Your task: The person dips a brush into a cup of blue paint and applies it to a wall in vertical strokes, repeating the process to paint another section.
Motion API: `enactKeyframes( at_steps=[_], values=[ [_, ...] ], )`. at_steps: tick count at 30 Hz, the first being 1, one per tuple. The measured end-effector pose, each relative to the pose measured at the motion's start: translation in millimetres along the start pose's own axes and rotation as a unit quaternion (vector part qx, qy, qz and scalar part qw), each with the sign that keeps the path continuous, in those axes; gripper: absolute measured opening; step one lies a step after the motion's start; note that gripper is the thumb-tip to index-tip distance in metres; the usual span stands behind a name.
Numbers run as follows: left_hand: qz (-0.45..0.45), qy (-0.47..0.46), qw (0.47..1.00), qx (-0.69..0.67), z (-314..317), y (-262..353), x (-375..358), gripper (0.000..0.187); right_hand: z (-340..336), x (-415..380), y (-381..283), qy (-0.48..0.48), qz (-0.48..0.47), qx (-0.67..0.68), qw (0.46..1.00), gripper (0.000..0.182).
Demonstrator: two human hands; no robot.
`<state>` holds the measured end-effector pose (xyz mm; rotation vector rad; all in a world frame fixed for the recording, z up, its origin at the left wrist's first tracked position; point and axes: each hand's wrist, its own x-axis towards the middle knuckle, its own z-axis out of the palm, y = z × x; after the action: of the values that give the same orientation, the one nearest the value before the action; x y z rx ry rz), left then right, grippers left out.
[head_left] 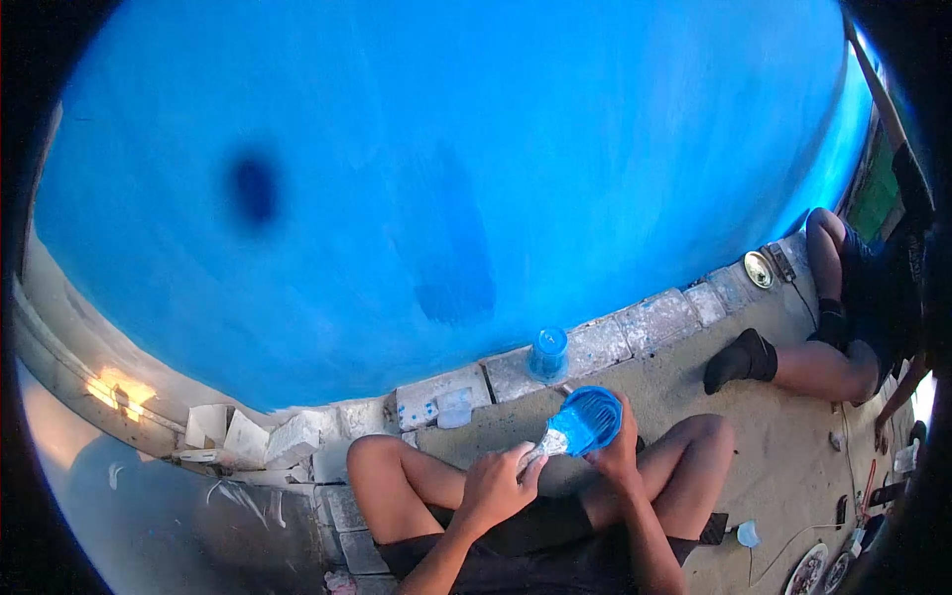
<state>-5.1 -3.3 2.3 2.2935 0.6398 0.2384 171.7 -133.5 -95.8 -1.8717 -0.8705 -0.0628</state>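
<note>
My left hand (499, 486) is closed round the handle of a paintbrush (555, 441), whose pale, paint-smeared end reaches into a cup. That ribbed plastic cup (596, 412), coated with blue paint, is tilted toward me. On its right side my right hand (623, 443) grips it. The brush's bristles are hard to make out inside the cup. Just beyond, a blue plastic cup (548, 354) stands on the stone ledge. Behind it rises a blue wall (595, 178) with a darker patch of paint (451, 258) low in the middle.
A stone ledge (654, 322) runs along the wall's foot, bearing a crumpled clear plastic piece (454, 408) and a round lid (759, 270). At right sits another person (883, 288), one socked foot (741, 361) stretched out. White blocks (245, 438) lie left; plates (806, 570) and a cable lie lower right.
</note>
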Motion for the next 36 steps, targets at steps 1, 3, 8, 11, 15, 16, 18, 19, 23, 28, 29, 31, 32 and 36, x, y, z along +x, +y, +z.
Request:
enactKeyframes(
  at_steps=[1, 3, 8, 11, 15, 16, 18, 19, 23, 28, 29, 31, 32, 36],
  values=[
    [-0.007, -0.008, 1.0, -0.002, -2, 3, -1, 0.04, 0, 0, 0, 0.002, 0.004, 0.008, 1.0, 0.082],
    [0.0, -0.005, 1.0, -0.005, 3, -5, 0, 0.039, 1, 0, 0, 0.002, -0.004, 0.016, 1.0, 0.082],
    [0.007, 0.005, 1.0, -0.005, 4, -5, -2, 0.038, 0, 0, 2, -0.004, 0.009, 0.021, 1.0, 0.081],
    [-0.003, -0.002, 1.0, -0.01, 2, -2, 0, 0.038, 3, -1, 11, 0.003, 0.001, 0.022, 1.0, 0.082],
    [0.021, 0.023, 0.999, -0.017, 8, -8, -1, 0.038, -2, -1, 0, 0.004, 0.013, 0.029, 0.999, 0.081],
    [0.024, 0.028, 0.999, -0.009, 10, -10, -2, 0.037, -2, -1, -2, 0.008, 0.013, 0.029, 0.999, 0.08],
    [0.025, 0.03, 0.999, -0.005, 10, -12, -4, 0.036, -3, 3, -3, 0.005, 0.003, 0.04, 0.999, 0.079],
    [0.029, 0.029, 0.999, -0.004, 10, -12, -3, 0.036, -2, 5, 0, 0.002, -0.002, 0.05, 0.999, 0.079],
    [0.02, 0.034, 0.999, -0.018, 12, -10, -5, 0.032, 2, -16, 22, -0.025, -0.022, 0.06, 0.998, 0.089],
    [0.078, 0.028, 0.997, -0.006, 17, -39, 0, 0.036, 50, -22, 77, 0.038, -0.148, 0.039, 0.988, 0.093],
    [0.103, 0.013, 0.993, -0.047, 17, -37, -1, 0.045, 44, -13, 63, 0.04, -0.143, 0.049, 0.988, 0.096],
    [0.089, -0.006, 0.996, -0.029, 12, -20, 1, 0.046, 17, -1, 24, -0.002, -0.069, 0.086, 0.994, 0.087],
    [0.091, -0.009, 0.996, -0.005, 8, -15, 1, 0.046, 6, 5, 14, -0.039, -0.048, 0.118, 0.991, 0.084],
    [0.094, -0.018, 0.995, 0.018, 2, 5, -3, 0.046, 4, -5, 13, 0.026, -0.066, 0.071, 0.995, 0.085]
  ],
)
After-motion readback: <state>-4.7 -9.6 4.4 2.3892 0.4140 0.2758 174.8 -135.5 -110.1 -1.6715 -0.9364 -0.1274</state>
